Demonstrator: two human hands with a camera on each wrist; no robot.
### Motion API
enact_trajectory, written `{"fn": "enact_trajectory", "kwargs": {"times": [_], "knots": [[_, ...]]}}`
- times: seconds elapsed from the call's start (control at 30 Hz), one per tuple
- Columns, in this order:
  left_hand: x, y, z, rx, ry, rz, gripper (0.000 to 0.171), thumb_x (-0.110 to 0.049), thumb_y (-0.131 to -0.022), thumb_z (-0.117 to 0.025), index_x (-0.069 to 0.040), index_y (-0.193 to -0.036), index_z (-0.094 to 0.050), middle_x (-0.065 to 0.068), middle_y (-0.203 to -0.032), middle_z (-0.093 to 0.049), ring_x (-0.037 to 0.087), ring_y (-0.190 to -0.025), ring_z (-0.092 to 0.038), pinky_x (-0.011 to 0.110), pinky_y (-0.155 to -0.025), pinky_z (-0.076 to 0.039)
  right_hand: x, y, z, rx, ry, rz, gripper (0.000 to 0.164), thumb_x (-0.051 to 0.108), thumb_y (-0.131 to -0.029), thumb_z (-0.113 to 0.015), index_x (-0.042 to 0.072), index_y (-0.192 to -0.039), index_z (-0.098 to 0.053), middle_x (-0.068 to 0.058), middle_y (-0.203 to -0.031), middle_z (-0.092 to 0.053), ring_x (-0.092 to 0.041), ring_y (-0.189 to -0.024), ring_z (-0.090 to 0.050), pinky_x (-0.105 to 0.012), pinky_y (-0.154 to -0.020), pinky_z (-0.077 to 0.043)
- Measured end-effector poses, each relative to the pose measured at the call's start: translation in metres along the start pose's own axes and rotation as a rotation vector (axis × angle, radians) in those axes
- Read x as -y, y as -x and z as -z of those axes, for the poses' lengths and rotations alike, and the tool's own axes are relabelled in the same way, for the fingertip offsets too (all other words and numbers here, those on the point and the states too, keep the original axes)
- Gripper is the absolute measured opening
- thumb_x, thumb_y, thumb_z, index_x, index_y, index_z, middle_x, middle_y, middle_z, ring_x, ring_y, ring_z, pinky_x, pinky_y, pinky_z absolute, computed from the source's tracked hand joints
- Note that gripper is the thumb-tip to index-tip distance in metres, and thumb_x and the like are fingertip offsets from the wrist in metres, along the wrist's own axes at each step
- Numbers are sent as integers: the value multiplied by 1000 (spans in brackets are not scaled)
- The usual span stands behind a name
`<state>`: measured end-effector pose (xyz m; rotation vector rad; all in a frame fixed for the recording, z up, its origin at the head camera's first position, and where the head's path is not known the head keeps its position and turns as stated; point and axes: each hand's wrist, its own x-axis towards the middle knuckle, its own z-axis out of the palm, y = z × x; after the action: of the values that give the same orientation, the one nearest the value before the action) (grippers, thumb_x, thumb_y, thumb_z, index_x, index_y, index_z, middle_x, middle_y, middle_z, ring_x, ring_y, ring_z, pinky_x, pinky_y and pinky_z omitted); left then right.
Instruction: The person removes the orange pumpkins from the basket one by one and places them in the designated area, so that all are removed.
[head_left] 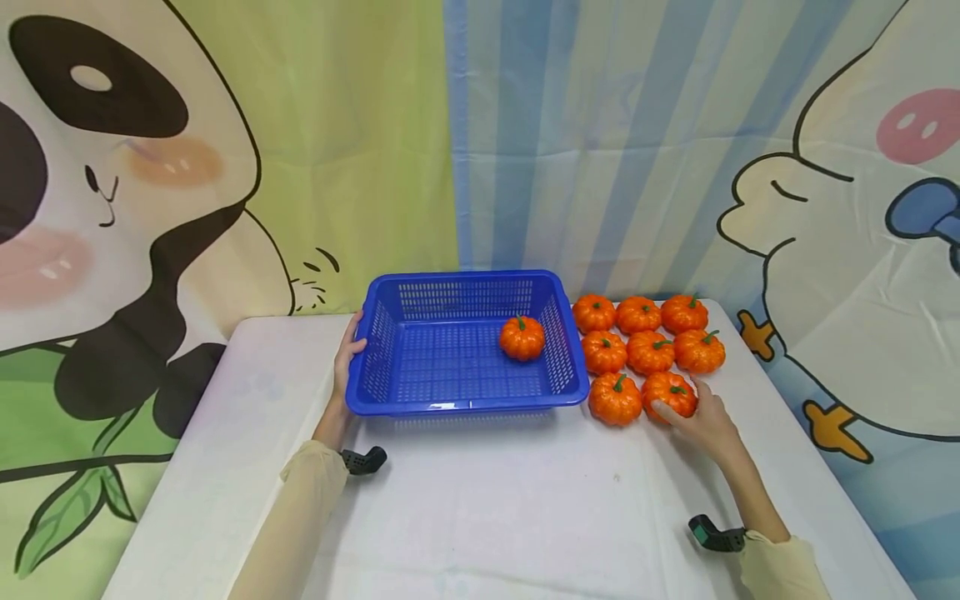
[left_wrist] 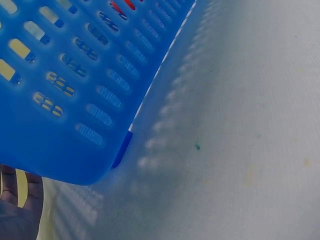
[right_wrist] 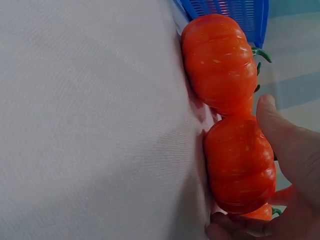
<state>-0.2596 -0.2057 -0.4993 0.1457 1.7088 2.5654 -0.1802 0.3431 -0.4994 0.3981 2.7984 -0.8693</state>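
Observation:
A blue plastic basket (head_left: 468, 408) with slotted walls stands on the table, one small orange pumpkin (head_left: 522, 338) inside it toward the right. My left hand (head_left: 345, 358) holds the basket's left side at the rim; in the left wrist view only part of that hand shows, below the basket corner. To the right of the basket, my right hand (head_left: 703, 423) grips the front-row pumpkin (head_left: 667, 393) on the right, thumb on its near side and fingers around its far side. In the right wrist view this pumpkin (right_wrist: 240, 165) sits low on the cloth between thumb and fingers.
Several more pumpkins (head_left: 651, 352) stand in close rows right of the basket, one (head_left: 615, 399) directly left of the gripped one. A white cloth (head_left: 510, 508) covers the table. Printed curtains (head_left: 525, 150) hang behind and beside it.

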Motion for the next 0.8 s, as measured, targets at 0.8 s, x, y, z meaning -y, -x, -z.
{"fn": "enact_trajectory", "kwargs": {"times": [0.8], "knots": [[2, -1, -2, 4, 26, 13, 61, -8, -100, -12, -27, -157, -7, -3, -166, -5, 23, -151, -13, 31, -114, -30, 98, 107, 10, -96, -105, 374, 81, 45, -90, -64, 4, -151, -30, -23, -150, -39, -42, -122, -53, -54, -94, -52]]}}
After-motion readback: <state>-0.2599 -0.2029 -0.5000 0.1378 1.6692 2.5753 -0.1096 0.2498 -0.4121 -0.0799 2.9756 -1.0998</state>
